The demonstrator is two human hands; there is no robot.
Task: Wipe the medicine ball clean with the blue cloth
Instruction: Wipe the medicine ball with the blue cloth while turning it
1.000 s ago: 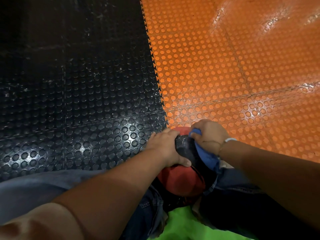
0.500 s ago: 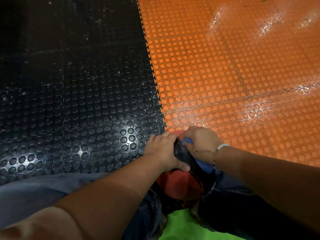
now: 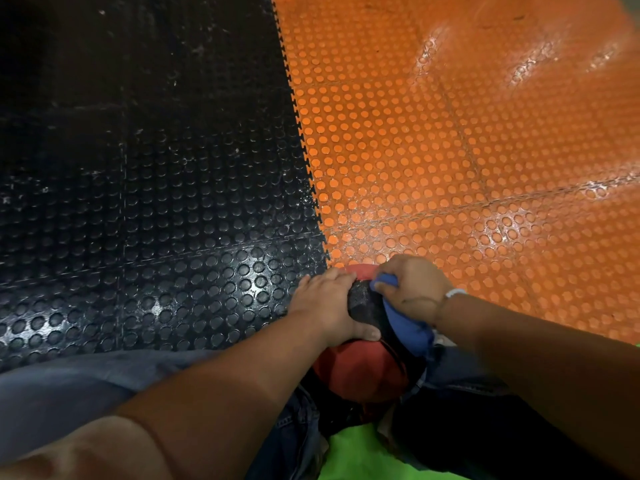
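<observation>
Our right grip [image 3: 412, 289] clenches the blue cloth [image 3: 407, 329] against the medicine ball [image 3: 363, 372]. Our left grip [image 3: 327, 303] lies released, flat on the ball's top. The ball sits between our jeans-clad legs [image 3: 69, 393]; studded floor mats [image 3: 173, 202] lie beyond.

The medicine ball [image 3: 360, 372], red with a black textured panel across its top, is sitting low between the person's legs [image 3: 460, 403]. The blue cloth [image 3: 407, 323] is lying bunched against the ball's upper right side. The right hand [image 3: 412, 289] is gripping it, a small fold is poking out above the fingers, and the rest is hanging down below the wrist.
</observation>
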